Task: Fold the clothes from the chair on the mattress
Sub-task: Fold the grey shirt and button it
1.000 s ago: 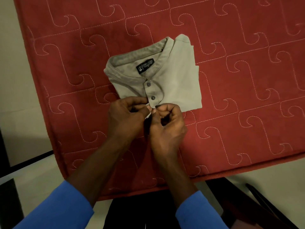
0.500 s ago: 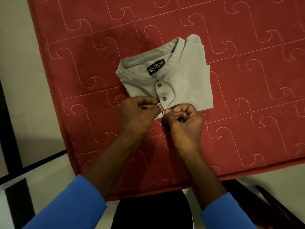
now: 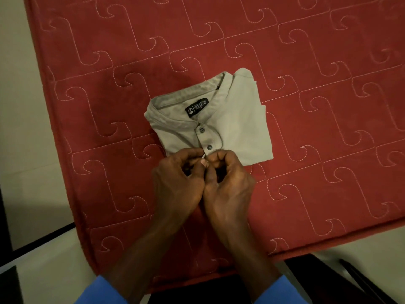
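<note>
**Red mattress (image 3: 109, 62), folded grey shirt (image 3: 236, 119), both hands at its near edge**

Head view: quilted red fabric with pale stitched curls fills most of the frame, with pale floor along the left and the bottom right. The grey shirt lies near the middle of the mattress, folded into a compact packet. Its collar faces away from the person, a black label (image 3: 197, 107) shows inside the neck, and two buttons (image 3: 209, 147) are done up on the placket.

The left hand (image 3: 177, 178) and right hand (image 3: 228, 181) meet at the shirt's near edge, just below the lower button. Both have their fingers (image 3: 186, 153) curled in tight, thumb against fingertip. They pinch a small pale bit of cloth between them at the foot of the placket. Whether a third button sits there is hidden.

The shirt should handle as light, soft and limp, with no stiffness of its own. A pull at one point would probably drag the packet out of square. The double-layered placket and collar band are likely the firmest places to grip, or flat palms under the folded edges.
</note>
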{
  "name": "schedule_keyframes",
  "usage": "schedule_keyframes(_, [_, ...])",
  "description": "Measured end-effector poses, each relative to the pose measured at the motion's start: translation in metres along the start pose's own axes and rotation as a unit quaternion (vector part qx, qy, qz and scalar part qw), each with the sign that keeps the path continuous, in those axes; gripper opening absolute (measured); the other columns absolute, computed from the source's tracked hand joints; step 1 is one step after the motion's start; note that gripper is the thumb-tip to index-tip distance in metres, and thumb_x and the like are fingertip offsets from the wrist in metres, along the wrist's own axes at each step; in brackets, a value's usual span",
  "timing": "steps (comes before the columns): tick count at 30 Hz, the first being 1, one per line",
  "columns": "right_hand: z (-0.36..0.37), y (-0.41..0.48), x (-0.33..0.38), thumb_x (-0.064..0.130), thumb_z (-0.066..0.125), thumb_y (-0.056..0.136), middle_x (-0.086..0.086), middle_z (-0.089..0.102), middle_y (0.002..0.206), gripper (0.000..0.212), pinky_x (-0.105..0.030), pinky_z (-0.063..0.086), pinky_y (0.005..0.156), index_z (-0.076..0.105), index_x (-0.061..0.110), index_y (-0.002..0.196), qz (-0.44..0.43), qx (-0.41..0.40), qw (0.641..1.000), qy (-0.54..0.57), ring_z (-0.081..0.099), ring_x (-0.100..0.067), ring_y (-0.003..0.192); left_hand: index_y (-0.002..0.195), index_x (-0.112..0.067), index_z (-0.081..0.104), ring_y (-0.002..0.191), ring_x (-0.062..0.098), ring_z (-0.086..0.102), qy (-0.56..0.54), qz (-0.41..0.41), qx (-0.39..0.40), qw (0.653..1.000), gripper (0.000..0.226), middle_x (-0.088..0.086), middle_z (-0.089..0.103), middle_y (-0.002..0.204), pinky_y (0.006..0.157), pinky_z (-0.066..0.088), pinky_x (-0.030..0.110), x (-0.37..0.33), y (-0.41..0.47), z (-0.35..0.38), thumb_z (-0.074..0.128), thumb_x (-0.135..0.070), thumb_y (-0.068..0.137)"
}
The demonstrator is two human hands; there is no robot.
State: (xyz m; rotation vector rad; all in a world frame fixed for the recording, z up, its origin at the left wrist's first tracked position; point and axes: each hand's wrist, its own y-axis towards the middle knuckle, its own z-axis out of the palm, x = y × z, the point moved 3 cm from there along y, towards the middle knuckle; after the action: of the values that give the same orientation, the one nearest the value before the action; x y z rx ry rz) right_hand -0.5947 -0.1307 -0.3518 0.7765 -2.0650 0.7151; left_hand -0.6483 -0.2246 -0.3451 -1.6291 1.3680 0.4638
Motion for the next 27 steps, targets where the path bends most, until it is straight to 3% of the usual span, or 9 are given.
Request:
schedule_keyframes(4, [-0.006, -0.006, -0.001, 0.010, 0.067, 0.095, 0.011, 0.069, 0.077, 0.012, -0.021, 0.052, 0.064, 0.070, 0.021, 0.099, -0.005, -0.008, 1.000, 0.004, 0.066, -0.006, 0.072, 0.104, -0.033, 0.078, 0.080, -0.006, 0.071, -0.004, 0.021, 0.033, 0.999, 0.022, -0.020, 0.076, 0.084, 0.070, 0.056, 0.013, -0.003, 0.002, -0.008, 0.071, -0.015, 0.095])
schedule_keyframes(6, [-0.011, -0.005, 0.000, 0.008, 0.066, 0.095, 0.012, 0.070, 0.084, 0.014, -0.025, 0.053, 0.070, 0.070, 0.020, 0.102, -0.043, -0.021, 0.999, -0.007, 0.066, -0.006, 0.078, 0.105, -0.034, 0.076, 0.084, -0.001, 0.071, -0.005, 0.055, 0.036, 0.998, 0.022, -0.018, 0.076, 0.090, 0.074, 0.056, 0.017, -0.008, 0.009, -0.019, 0.065, -0.016, 0.099])
schedule_keyframes(9, [-0.008, 0.006, 0.000, 0.008, 0.068, 0.095, 0.000, 0.068, 0.118, 0.022, -0.038, 0.052, 0.096, 0.069, 0.012, 0.116, -0.177, -0.043, 0.979, -0.091, 0.061, -0.017, 0.114, 0.126, -0.025, 0.067, 0.113, 0.010, 0.062, 0.115, 0.170, -0.059, 0.977, 0.036, -0.008, 0.067, 0.122, 0.098, 0.051, 0.032, -0.016, 0.032, -0.037, 0.061, -0.009, 0.094])
schedule_keyframes(11, [0.001, 0.021, -0.006, 0.018, 0.068, 0.097, -0.008, 0.052, 0.152, 0.043, -0.043, 0.033, 0.120, 0.059, 0.010, 0.139, -0.219, -0.002, 0.965, -0.145, 0.040, -0.025, 0.148, 0.135, -0.022, 0.060, 0.131, 0.023, 0.049, 0.197, 0.205, -0.077, 0.956, 0.048, 0.001, 0.057, 0.139, 0.110, 0.041, 0.045, -0.020, 0.055, -0.044, 0.060, -0.009, 0.089])
schedule_keyframes(15, [0.008, 0.040, -0.021, 0.054, 0.049, 0.102, -0.008, 0.008, 0.174, 0.082, -0.048, 0.006, 0.129, 0.020, 0.009, 0.164, -0.231, 0.071, 0.933, -0.266, -0.001, -0.025, 0.161, 0.115, -0.027, 0.068, 0.115, 0.032, 0.052, 0.384, 0.254, 0.001, 0.888, 0.021, 0.004, 0.063, 0.112, 0.100, 0.036, 0.052, -0.030, 0.099, -0.045, 0.064, -0.037, 0.096])
schedule_keyframes(18, [0.007, 0.039, -0.030, 0.083, 0.042, 0.090, -0.011, -0.006, 0.173, 0.113, -0.051, 0.001, 0.129, 0.003, 0.008, 0.165, -0.245, 0.100, 0.902, -0.340, -0.010, -0.029, 0.160, 0.107, -0.028, 0.066, 0.109, 0.031, 0.052, 0.427, 0.311, 0.071, 0.846, 0.014, -0.005, 0.055, 0.098, 0.104, 0.032, 0.053, -0.041, 0.120, -0.047, 0.059, -0.037, 0.098])
schedule_keyframes(21, [0.008, 0.039, -0.031, 0.096, 0.041, 0.077, -0.013, -0.008, 0.173, 0.130, -0.055, 0.004, 0.128, 0.001, 0.009, 0.165, -0.245, 0.112, 0.887, -0.375, -0.011, -0.033, 0.159, 0.107, -0.024, 0.064, 0.106, 0.033, 0.051, 0.431, 0.355, 0.036, 0.828, 0.016, 0.000, 0.052, 0.097, 0.102, 0.032, 0.051, -0.043, 0.136, -0.057, 0.056, -0.035, 0.098])
schedule_keyframes(24, [0.009, 0.040, -0.029, 0.100, 0.037, 0.074, -0.014, -0.010, 0.172, 0.133, -0.056, 0.005, 0.127, 0.000, 0.010, 0.165, -0.234, 0.127, 0.882, -0.389, -0.012, -0.033, 0.159, 0.107, -0.018, 0.061, 0.101, 0.025, 0.049, 0.329, 0.301, -0.063, 0.893, 0.019, 0.006, 0.054, 0.103, 0.090, 0.034, 0.039, -0.033, 0.119, -0.062, 0.055, -0.035, 0.101])
schedule_keyframes(27, [0.002, 0.039, -0.021, 0.086, 0.031, 0.088, -0.008, -0.004, 0.174, 0.108, -0.054, 0.001, 0.128, 0.010, 0.015, 0.166, -0.236, 0.101, 0.916, -0.309, -0.010, -0.027, 0.160, 0.103, -0.021, 0.054, 0.090, 0.012, 0.048, 0.182, 0.129, -0.127, 0.967, 0.033, -0.004, 0.053, 0.100, 0.080, 0.037, 0.031, -0.007, 0.072, -0.058, 0.048, -0.053, 0.104])
